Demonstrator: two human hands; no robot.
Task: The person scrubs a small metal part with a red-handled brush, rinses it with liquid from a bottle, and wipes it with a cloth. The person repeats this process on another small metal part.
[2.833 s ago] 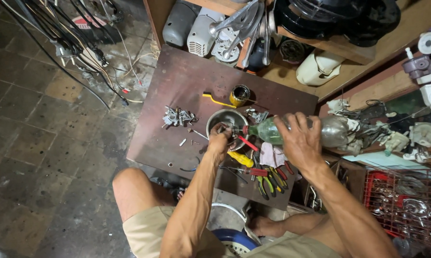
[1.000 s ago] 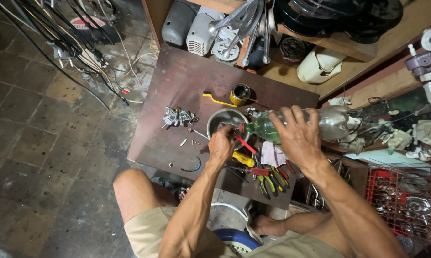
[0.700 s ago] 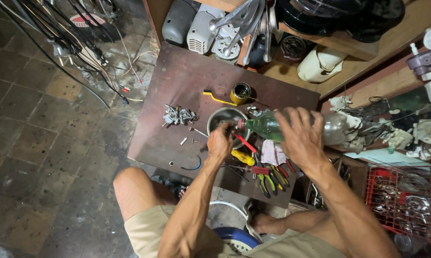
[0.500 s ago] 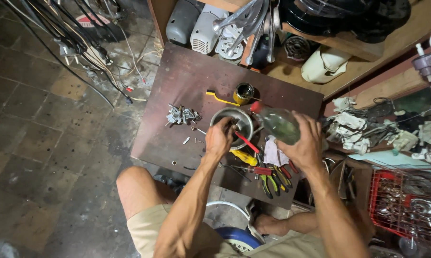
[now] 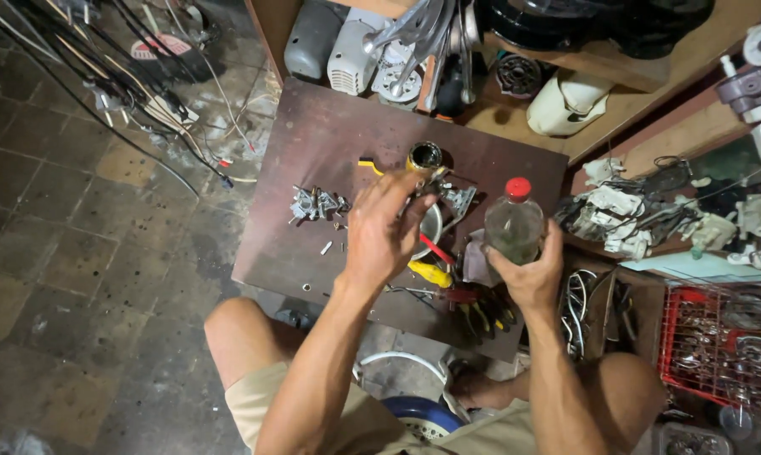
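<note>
Presently the right hand [image 5: 528, 274] grips a red-capped bottle [image 5: 514, 223] upright; the left hand [image 5: 385, 232] pinches something unclear over the metal bowl [image 5: 431, 229]. Advisable: keep bottle level.

A dark wooden table [image 5: 330, 152] bears a metal bowl [image 5: 431, 229], screwdrivers [image 5: 431, 271], pliers [image 5: 482, 313]
</note>
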